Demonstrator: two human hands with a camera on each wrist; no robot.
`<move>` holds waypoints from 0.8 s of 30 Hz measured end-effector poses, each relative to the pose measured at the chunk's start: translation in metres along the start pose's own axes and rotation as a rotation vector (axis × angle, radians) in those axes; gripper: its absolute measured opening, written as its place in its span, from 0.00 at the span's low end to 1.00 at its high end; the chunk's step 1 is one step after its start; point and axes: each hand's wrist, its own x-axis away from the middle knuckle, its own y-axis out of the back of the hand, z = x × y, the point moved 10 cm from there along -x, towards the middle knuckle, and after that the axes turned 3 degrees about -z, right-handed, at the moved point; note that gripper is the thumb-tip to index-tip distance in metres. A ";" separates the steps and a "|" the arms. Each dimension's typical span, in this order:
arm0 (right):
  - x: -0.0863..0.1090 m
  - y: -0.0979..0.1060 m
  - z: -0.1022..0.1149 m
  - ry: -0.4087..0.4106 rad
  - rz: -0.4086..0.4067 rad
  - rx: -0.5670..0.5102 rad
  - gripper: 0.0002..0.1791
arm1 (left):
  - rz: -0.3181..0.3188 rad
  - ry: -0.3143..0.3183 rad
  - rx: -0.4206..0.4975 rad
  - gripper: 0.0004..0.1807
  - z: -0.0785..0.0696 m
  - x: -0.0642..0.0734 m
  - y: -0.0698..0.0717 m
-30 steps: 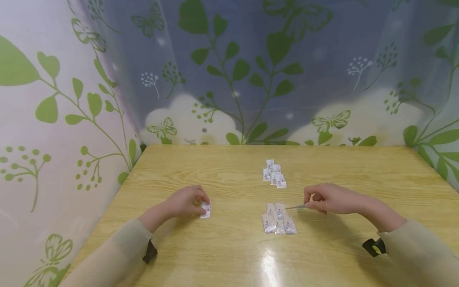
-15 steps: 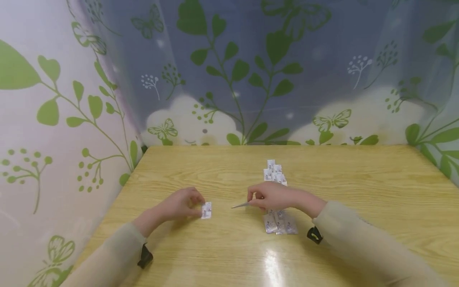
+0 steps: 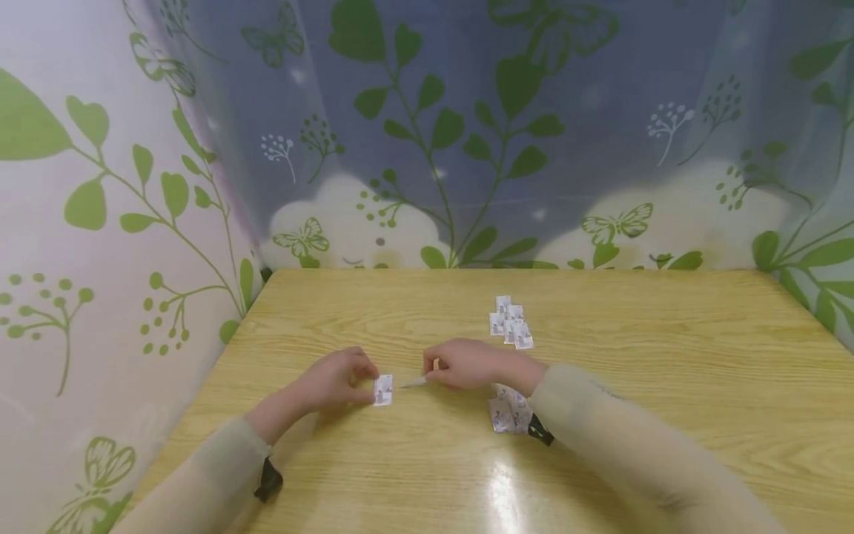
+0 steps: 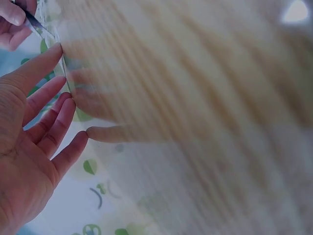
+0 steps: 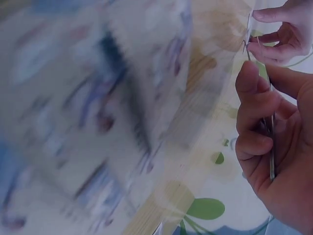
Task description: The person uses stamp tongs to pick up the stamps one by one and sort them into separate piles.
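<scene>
A small flat printed piece, white with a coloured picture, lies on the table left of centre. My left hand rests at its left side, thumb and forefinger touching its edge. The left wrist view has that hand's fingers stretched out and spread. Pinched in my right hand is a pair of slim metal tweezers, pointing left with the tips just short of the piece. In the right wrist view the two prongs of the tweezers stand apart at the tips, fingers bent round the shaft.
A cluster of similar printed pieces lies further back, right of centre. A nearer group is partly covered by my right forearm and wrist strap. The wooden table meets a leaf-patterned curtain behind and at the left.
My right hand has swung left with the tweezers, from beside the near group to the single piece. The left hand has drawn back slightly, exposing more of that piece.
</scene>
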 end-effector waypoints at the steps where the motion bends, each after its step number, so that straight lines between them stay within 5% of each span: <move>1: -0.002 0.000 0.002 -0.001 -0.002 0.002 0.05 | -0.002 -0.002 -0.002 0.16 0.000 0.000 0.000; 24: -0.013 -0.003 -0.004 -0.051 -0.011 -0.079 0.06 | -0.029 -0.011 -0.001 0.14 -0.001 0.000 0.001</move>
